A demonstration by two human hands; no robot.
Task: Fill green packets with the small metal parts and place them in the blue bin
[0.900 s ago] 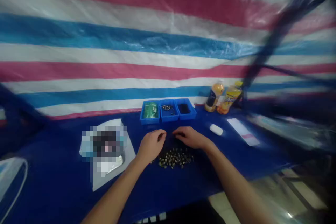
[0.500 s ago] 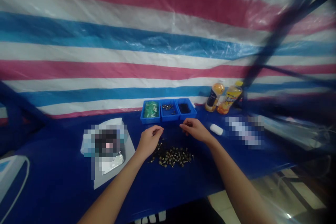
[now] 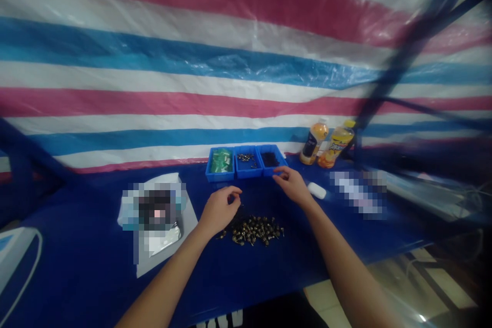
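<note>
My left hand (image 3: 220, 210) hovers at the left end of a pile of small metal parts with thin stems (image 3: 257, 230). Its fingers are curled round toward the thumb, and whatever may be between them is too small and dark to make out. Close to the front of the right blue bin (image 3: 275, 170), which holds small black pieces (image 3: 269, 159), is my right hand (image 3: 292, 184). Its thumb and forefinger are slightly apart, with nothing visible between them. Small shiny metal pieces (image 3: 246, 158) lie in the middle blue bin (image 3: 248, 172).
Green packets (image 3: 222, 160) fill the left blue bin (image 3: 220, 177). A white rounded case (image 3: 316, 190) lies right of my right hand. Two drink bottles (image 3: 314, 142) stand behind it. Papers with a blurred item (image 3: 148, 264) are at left. Striped sheeting (image 3: 230, 107) hangs behind the table.
My right hand has moved right and slightly away from me, nearer the right bin, and its fingers have parted somewhat. My left hand has turned a little, staying by the pile.
</note>
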